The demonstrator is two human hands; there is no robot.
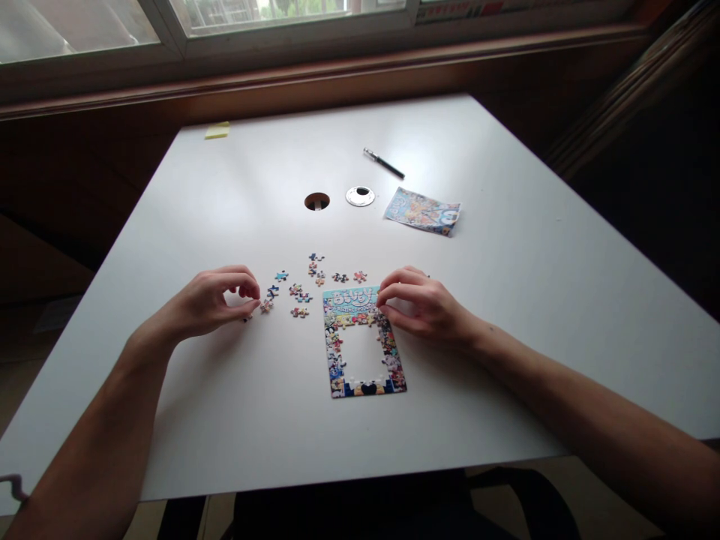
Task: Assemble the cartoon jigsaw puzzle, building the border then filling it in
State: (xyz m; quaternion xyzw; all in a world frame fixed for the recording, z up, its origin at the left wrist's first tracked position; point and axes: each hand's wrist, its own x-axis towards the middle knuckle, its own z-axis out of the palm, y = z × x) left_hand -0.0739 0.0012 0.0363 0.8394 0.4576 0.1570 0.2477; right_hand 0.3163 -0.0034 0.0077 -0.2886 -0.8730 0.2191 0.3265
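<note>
A partly assembled jigsaw puzzle [331, 341] lies flat on the white table. Its border and top title strip are joined around a bare centre. Over its upper right edge, my right hand [424, 306] has curled fingers and thumb closed on the puzzle, covering that corner. My left hand [222, 298] is to the left of the loose pieces, thumb and forefinger brought together at a small multicoloured puzzle piece [266, 306]. Several loose puzzle pieces [300, 312] are scattered between my hands and above the puzzle, among them a blue piece [282, 276].
A creased picture sheet [424, 211] lies at the back right, with a black pen [384, 163] behind it. Near the table's middle are an open cable hole [317, 201] and a round metal cover [360, 196]. A yellow sticky note [217, 130] is at the far left edge.
</note>
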